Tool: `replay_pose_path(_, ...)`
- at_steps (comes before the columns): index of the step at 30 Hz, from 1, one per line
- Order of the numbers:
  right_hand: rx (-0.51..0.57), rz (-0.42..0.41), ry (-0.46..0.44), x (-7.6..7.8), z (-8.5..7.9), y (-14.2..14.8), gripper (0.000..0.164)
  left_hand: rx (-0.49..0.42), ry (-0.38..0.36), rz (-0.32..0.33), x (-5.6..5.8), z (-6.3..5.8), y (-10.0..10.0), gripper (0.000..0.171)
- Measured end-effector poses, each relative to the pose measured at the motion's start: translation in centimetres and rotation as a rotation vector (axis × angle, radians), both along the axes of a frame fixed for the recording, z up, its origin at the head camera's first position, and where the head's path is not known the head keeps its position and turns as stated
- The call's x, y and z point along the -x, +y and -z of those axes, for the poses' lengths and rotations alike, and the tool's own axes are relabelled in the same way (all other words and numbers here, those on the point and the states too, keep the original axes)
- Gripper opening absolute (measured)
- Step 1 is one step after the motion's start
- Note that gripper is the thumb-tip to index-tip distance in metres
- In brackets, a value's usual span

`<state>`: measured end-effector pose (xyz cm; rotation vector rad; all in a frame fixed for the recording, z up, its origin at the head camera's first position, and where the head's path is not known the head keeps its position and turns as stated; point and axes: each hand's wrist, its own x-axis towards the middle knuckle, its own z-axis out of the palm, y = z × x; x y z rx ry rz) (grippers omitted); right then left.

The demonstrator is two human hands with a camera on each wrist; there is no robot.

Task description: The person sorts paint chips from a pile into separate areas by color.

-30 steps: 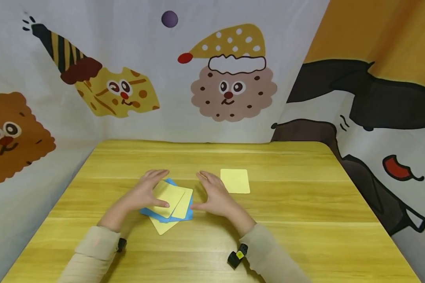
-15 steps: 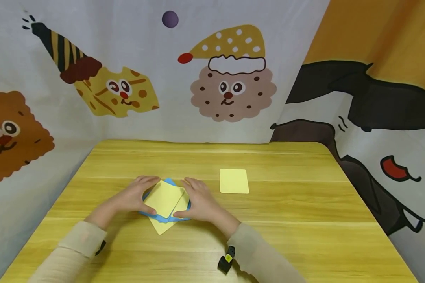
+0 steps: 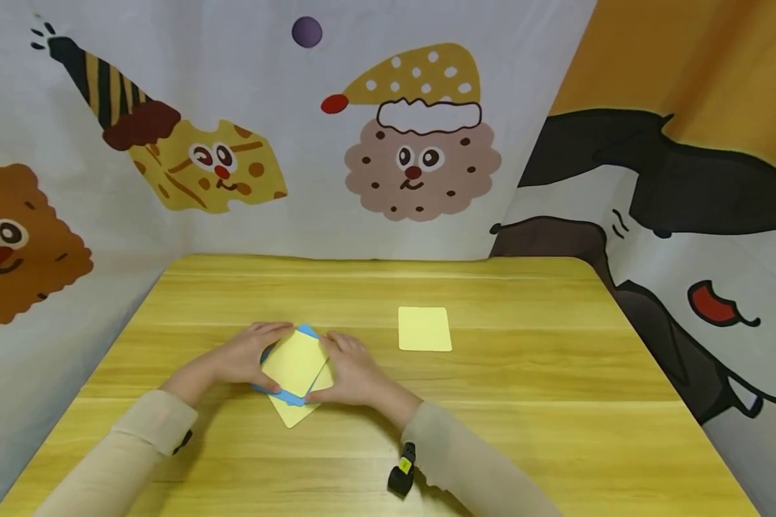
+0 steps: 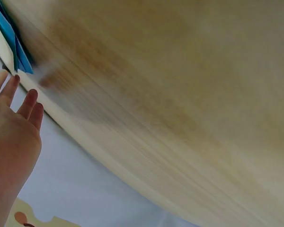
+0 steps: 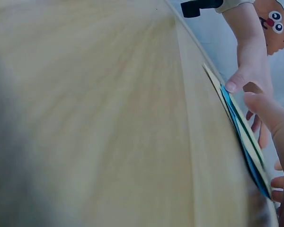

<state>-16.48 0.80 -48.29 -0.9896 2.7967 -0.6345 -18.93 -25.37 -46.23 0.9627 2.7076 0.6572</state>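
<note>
Yellow and blue square paper sheets (image 3: 295,364) lie in a loose stack on the table, left of centre. A yellow sheet is on top, and blue edges and a yellow corner stick out underneath. My left hand (image 3: 242,355) holds the stack's left side, fingertips at the far edge and thumb at the near one. On the right side my right hand (image 3: 357,373) holds it likewise, thumb over the near corner. The stack (image 5: 241,132) shows edge-on in the right wrist view, its layers slightly fanned. In the left wrist view, blue sheets (image 4: 12,42) rise just past the left fingertips.
A single yellow sheet (image 3: 425,329) lies flat to the right, beyond the right hand. The wooden table (image 3: 524,402) ends at the back against a curtain (image 3: 336,237) printed with cartoon figures. A black wrist camera (image 3: 402,471) hangs from the right sleeve.
Both hands have moved left and closed in on the stack. The right hand has pushed the right-hand sheets leftward, so less of them shows beneath the top sheet. The single yellow sheet stays put.
</note>
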Motion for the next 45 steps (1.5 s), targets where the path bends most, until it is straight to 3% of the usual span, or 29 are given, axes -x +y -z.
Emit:
replay_pose_path(6, -0.027, -0.005, -0.011, 0.2, 0.4, -0.4, 0.111, 0.029, -0.020, 0.010, 0.0, 0.3, 0.1, 0.115)
replay_pose_path(15, -0.063, 0.002, 0.031, 0.3, 0.5, -0.6, 0.110, 0.024, 0.017, -0.003, 0.1, 0.4, 0.1, 0.112)
replay_pose_path(27, -0.078, -0.001, 0.026, 0.6, 0.7, -0.8, 0.110, 0.025, 0.055, -0.005, -0.6, 0.1, 0.5, 0.112)
replay_pose_path(38, -0.067, -0.013, 0.037, 0.9, 0.7, -0.3, 0.104, 0.060, 0.090, -0.065, -1.0, 0.3, 0.5, 0.111)
replay_pose_path(45, -0.024, -0.024, 0.053, 1.1, 0.2, 0.0, 0.105, 0.039, 0.106, -0.101, -1.3, -0.3, 0.6, 0.112)
